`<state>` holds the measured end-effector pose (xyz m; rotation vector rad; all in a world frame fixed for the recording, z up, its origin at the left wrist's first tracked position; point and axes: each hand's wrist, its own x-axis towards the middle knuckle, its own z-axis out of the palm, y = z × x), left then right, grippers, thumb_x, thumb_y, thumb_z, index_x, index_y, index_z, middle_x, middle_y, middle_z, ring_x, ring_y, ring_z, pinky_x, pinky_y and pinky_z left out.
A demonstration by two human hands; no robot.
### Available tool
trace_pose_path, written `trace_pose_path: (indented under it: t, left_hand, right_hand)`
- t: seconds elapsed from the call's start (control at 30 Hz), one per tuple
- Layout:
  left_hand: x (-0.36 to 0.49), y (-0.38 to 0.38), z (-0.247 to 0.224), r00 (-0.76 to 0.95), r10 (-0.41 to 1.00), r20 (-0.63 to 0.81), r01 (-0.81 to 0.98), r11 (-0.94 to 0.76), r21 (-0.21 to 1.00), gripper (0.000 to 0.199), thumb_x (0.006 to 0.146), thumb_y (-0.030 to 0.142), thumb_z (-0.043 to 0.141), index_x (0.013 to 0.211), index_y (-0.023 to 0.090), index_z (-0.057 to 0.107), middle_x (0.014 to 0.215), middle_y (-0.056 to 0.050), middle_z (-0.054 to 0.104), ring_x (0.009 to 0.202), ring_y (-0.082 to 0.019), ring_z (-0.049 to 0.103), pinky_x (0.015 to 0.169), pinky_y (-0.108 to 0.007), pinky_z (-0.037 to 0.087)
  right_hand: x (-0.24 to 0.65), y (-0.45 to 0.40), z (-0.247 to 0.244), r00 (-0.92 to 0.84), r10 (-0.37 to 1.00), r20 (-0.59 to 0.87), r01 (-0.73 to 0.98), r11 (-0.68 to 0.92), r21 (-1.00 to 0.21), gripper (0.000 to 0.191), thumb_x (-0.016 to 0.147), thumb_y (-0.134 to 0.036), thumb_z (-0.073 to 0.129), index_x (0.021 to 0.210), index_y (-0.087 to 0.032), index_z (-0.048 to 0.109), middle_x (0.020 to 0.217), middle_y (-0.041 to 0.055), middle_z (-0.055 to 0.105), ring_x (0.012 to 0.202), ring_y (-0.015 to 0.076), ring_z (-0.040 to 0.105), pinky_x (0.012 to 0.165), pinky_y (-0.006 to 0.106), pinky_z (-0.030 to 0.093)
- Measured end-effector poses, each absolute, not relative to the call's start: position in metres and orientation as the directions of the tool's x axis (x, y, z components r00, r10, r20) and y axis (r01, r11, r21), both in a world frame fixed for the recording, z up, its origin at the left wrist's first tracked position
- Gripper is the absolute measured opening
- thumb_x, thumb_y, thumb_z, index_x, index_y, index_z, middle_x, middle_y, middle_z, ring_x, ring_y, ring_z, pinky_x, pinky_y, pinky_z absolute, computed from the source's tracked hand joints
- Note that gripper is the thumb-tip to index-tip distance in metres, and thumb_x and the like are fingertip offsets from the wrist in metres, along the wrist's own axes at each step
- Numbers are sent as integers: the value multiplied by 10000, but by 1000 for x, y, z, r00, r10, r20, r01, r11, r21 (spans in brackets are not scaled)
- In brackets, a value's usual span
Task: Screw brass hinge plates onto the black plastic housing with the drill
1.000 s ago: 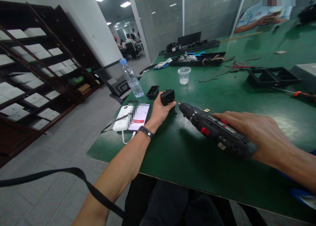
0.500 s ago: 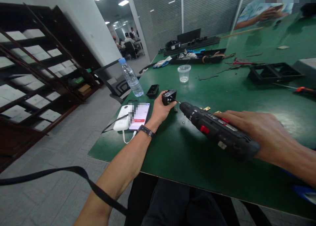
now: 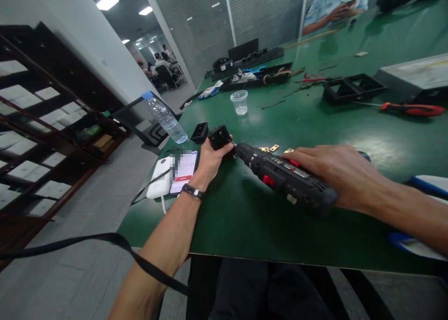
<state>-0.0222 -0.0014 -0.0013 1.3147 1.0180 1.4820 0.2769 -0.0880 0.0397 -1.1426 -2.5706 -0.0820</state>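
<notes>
My left hand (image 3: pixel 210 160) is closed around a small black plastic block (image 3: pixel 220 136), its thumb along the near side. In my right hand (image 3: pixel 345 177) is a black cordless screwdriver (image 3: pixel 280 173) with red switches, lying roughly level and pointing left. Its thin bit reaches the block beside my left thumb; whether the tip sits in a screw I cannot tell. Several small brass plates (image 3: pixel 275 148) lie on the green table behind the tool. A black open housing (image 3: pixel 199 132) rests just beyond my left hand.
Left of my left arm lie a phone (image 3: pixel 184 170) and a white power bank (image 3: pixel 161 176). A water bottle (image 3: pixel 166 118) and a plastic cup (image 3: pixel 240 102) stand farther back. At right are a red-handled screwdriver (image 3: pixel 415 109) and a black frame (image 3: pixel 353 88). Another person (image 3: pixel 336 10) sits across the table.
The view has swung right, so everything sits farther left. The block has tilted in my left hand, showing a different face. The cordless screwdriver still points at it.
</notes>
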Motion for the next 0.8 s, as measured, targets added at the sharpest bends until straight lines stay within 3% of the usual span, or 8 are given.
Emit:
trace_pose_path:
  t: [0.17,0.4,0.67,0.8]
  left_hand:
    - [-21,-4,1,-38,965,258,-93,-261,961,456,634,292,914,1023,177,707,1024,-62,756,928,-190,695,893,-380,562]
    - [-21,-3,2,-19,970,244,-92,-244,965,423,640,293,916,996,174,720,967,-46,760,883,-164,698,897,-358,552]
    - [-21,-3,1,-30,970,240,-59,-241,969,458,632,327,922,1017,180,720,975,-51,756,882,-176,696,819,-335,569]
    - [-20,-3,-1,-52,961,273,-30,-274,961,471,622,325,927,1016,182,711,997,-45,752,879,-173,692,830,-339,573]
  right_hand:
    - [274,-91,44,-616,738,275,748,657,-88,301,819,-280,598,1118,-241,590,1015,33,711,784,255,674,581,331,305]
    - [271,-90,47,-604,770,204,778,626,-58,408,781,-250,654,1185,-226,607,1036,47,721,794,241,660,605,317,279]
    - [273,-91,56,-590,788,178,785,611,-102,359,774,-280,653,1129,-241,611,989,33,725,767,240,655,575,310,249]
    - [278,-87,56,-580,782,226,759,620,-198,350,753,-302,633,1102,-271,643,967,4,732,792,225,672,576,295,278]
